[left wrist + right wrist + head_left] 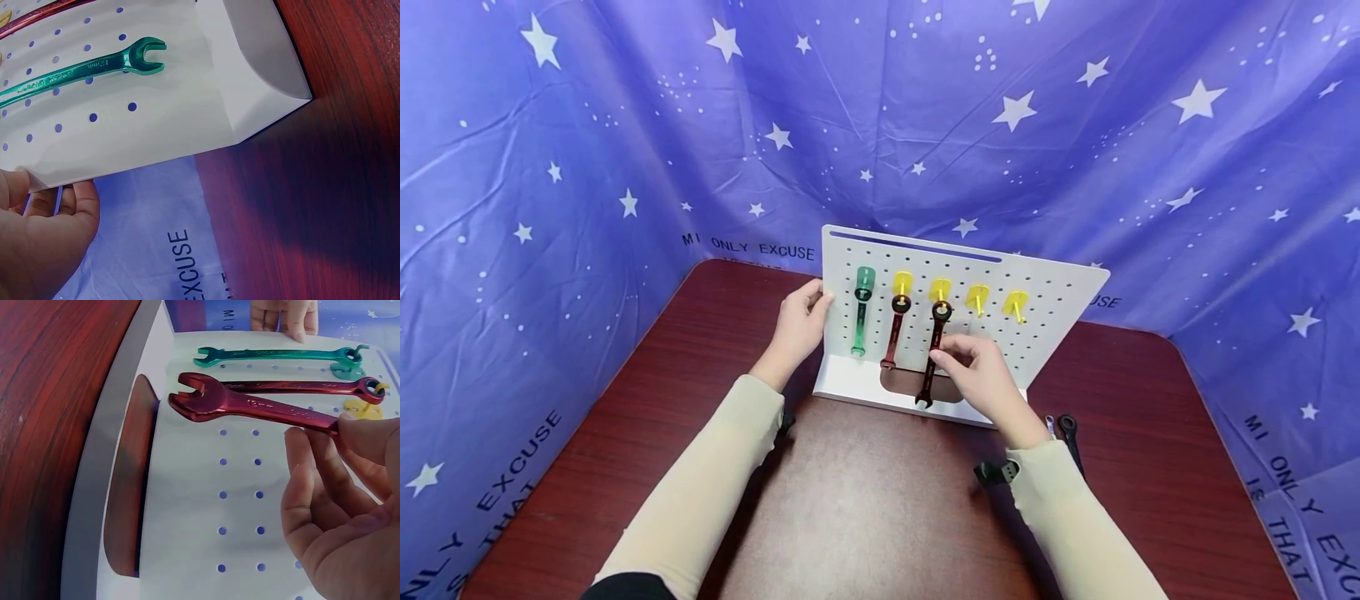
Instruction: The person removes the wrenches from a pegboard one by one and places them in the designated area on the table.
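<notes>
A white pegboard stand (1052, 308) stands upright on the table. My left hand (801, 325) holds its left edge, thumb at the front and fingers behind, as the left wrist view shows. Thumb and fingers of my right hand (985, 375) pinch a red combination wrench (250, 407) by its shank. Its ring end overlaps the third hook, a yellow one (940, 289), in the head view, and its open end points down, out from the board. Left of it, a second red wrench (894, 337) hangs on a yellow hook, and a green wrench (861, 325) on a green hook.
Two yellow hooks (1017, 304) to the right carry nothing. On the table right of the stand lie a dark wrench (1069, 429) and a silver one (1050, 423), partly hidden by my right sleeve. A blue star-patterned curtain (880, 125) encloses the table's far sides.
</notes>
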### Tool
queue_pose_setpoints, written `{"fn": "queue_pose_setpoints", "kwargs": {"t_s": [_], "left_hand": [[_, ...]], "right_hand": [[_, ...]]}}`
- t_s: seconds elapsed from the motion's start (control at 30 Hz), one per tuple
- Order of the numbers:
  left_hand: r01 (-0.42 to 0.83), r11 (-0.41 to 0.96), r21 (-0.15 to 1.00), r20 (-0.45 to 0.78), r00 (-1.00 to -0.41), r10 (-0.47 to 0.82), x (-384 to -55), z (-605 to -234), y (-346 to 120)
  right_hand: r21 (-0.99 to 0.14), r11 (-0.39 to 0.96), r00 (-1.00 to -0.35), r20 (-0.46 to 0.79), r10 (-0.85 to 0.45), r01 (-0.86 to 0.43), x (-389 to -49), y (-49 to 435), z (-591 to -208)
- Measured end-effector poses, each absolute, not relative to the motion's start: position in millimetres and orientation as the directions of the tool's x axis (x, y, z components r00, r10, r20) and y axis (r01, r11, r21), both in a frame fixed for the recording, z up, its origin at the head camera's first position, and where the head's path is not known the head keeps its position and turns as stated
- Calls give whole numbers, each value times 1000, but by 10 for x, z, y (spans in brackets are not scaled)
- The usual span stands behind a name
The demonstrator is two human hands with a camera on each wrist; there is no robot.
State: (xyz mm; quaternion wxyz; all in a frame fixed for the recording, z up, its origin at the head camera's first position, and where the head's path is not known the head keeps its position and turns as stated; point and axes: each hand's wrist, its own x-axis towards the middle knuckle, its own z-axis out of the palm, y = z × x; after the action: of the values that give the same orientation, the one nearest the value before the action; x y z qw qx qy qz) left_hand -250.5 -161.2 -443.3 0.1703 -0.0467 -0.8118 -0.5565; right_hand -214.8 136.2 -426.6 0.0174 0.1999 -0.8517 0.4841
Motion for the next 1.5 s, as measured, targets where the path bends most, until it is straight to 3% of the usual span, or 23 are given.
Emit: {"fn": "queue_pose_setpoints", "kwargs": {"t_s": [0.3,0.5,0.67,1.0,1.5], "left_hand": [[270,376,886,333,-936,-115,-2501,-4445,-1621],[267,371,890,329,-937,-115,-2517,-4446,-1621],[270,377,886,334,-935,-115,-2528,-4454,-1619],[272,377,885,338,-934,-118,-2522,-4451,-1615],[265,380,886,331,-936,-118,-2520,-4449,-1619]], "right_hand": [[-859,396,-920,191,-343,-325,-2089,1353,-4231],[-873,393,-924,150,-351,-290,-1961,1304,-4005],[-899,347,-928,141,-345,-266,-2051,1367,-4165],[-930,260,-920,157,-359,-260,-2033,1376,-4118],[-921,268,-915,176,-363,-283,-1983,1426,-4073]]}}
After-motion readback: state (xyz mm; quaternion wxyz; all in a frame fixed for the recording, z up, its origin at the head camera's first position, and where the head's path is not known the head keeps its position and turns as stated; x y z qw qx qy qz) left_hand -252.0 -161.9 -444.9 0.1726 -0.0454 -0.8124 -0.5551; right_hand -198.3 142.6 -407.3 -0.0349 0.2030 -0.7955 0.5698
